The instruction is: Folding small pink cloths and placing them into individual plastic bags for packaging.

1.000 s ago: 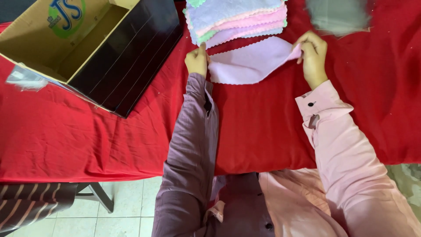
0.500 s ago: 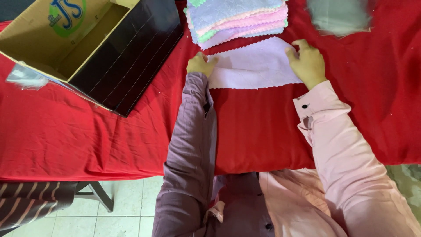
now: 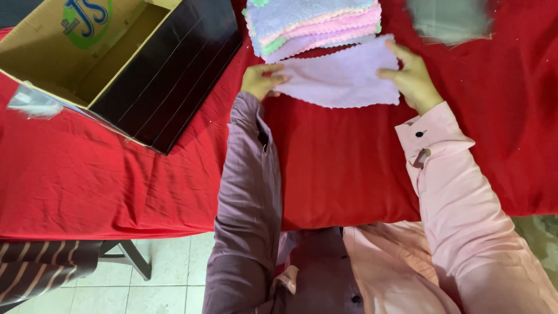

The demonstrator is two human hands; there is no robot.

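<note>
The left hand (image 3: 261, 81) pinched the left edge of a lilac cloth (image 3: 343, 78), fingers curled over its corner, while the right hand (image 3: 410, 75) gripped the cloth's right edge with the thumb on top and the fingers tucked against it. The cloth lay stretched between the two hands, flat on the red worktop (image 3: 325, 168), its scalloped near edge facing the person. Just beyond both hands, touching the cloth's far edge, sat a stack (image 3: 314, 23) of folded cloths in lilac, pink, green and pale blue (the topmost ones ran out of the picture at the far side). Well to the left of the left hand stood an open cardboard box (image 3: 75, 58), tilted on the worktop, with a dark inner flap (image 3: 168, 75) folded out toward that hand. A crumpled bit of clear plastic (image 3: 32, 102) lay at the box's near left corner. Beyond the right hand and a little to its right lay a grey-green cloth (image 3: 447, 20), blurred, apart from the stack. The left arm wore a mauve sleeve (image 3: 247, 192) and the right a pale pink sleeve (image 3: 459, 192) with a buttoned cuff just behind the wrist. Below the worktop's near edge, far to the left of the left arm, a striped chair seat (image 3: 40, 267) showed over a tiled floor (image 3: 157, 291).
</note>
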